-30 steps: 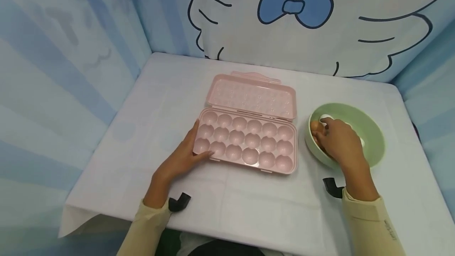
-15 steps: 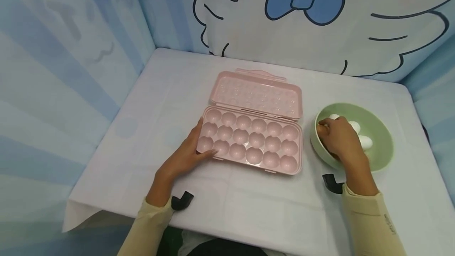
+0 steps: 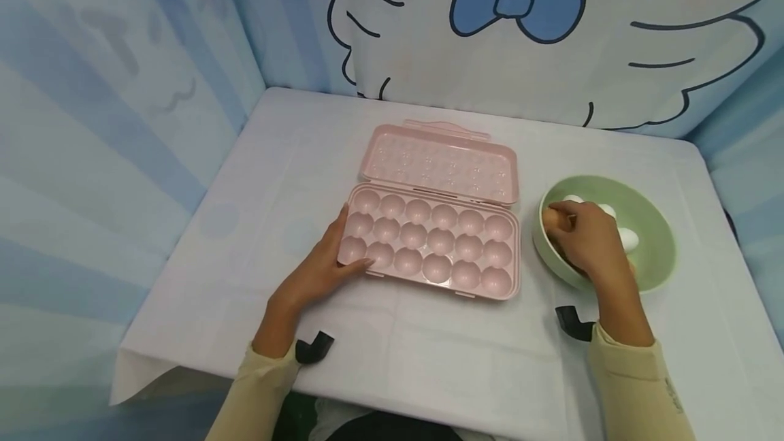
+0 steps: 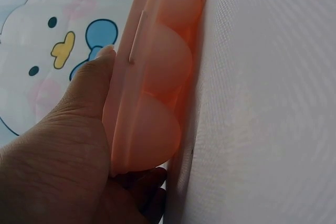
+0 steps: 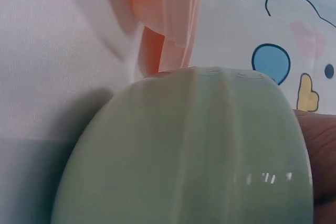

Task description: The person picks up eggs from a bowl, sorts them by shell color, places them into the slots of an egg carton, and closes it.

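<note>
"While the left hand (image 3: 318,257) holds the pink egg carton (image 3: 425,250) by its left end, mid-frame, what is the right hand (image 3: 588,233) up to?"

"Its fingers look to be pinching a brown egg (image 3: 553,218) inside the green bowl (image 3: 658,250), at the right of the frame. The left thumb lies on the carton's near edge, with the other fingers wrapped round the end."

"How would you handle that egg?"

"Lightly, I'd say: even pressure, then a straight lift away from the white eggs (image 3: 627,239). The underside of the grip is hidden, so I can't tell how secure it is. A steady left hand should stop the carton sliding."

"And the edges?"

"The bowl's rim comes first. The egg sits close to the left wall, so I'd clear that before any sideways move. Only a narrow strip of table (image 3: 478,366) separates bowl and carton. The lid (image 3: 441,162) is folded back toward the top of the frame, out of the way, and the widest open room is lower centre and far left."
</note>
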{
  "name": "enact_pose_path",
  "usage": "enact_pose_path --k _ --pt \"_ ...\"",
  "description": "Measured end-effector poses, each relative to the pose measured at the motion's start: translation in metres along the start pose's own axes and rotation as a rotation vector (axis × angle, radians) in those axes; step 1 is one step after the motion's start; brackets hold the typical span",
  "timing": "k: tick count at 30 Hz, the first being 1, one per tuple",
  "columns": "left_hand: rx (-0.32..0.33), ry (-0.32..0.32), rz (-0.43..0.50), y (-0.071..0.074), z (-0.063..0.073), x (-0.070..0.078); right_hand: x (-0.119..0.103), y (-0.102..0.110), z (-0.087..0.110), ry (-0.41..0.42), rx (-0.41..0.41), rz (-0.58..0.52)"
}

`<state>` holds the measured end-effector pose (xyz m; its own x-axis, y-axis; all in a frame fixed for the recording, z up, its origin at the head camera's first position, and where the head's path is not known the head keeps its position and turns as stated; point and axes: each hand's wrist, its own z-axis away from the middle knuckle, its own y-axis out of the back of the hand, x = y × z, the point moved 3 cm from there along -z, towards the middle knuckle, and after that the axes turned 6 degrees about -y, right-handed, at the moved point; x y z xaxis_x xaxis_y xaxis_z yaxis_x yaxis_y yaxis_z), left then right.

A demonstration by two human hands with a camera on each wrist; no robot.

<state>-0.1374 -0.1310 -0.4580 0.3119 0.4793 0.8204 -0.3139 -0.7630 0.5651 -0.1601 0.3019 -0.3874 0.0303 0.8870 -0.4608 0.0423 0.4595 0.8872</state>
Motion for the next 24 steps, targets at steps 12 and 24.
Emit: enact_pose_path --k 12,24 --pt "-0.004 -0.007 -0.008 -0.001 0.001 -0.002 -0.014 0.012 0.024 -0.143 0.22 -0.233" --pt "-0.001 -0.003 -0.025 0.0 0.0 -0.001 -0.047 -0.003 0.035 -0.056 0.201 -0.505"
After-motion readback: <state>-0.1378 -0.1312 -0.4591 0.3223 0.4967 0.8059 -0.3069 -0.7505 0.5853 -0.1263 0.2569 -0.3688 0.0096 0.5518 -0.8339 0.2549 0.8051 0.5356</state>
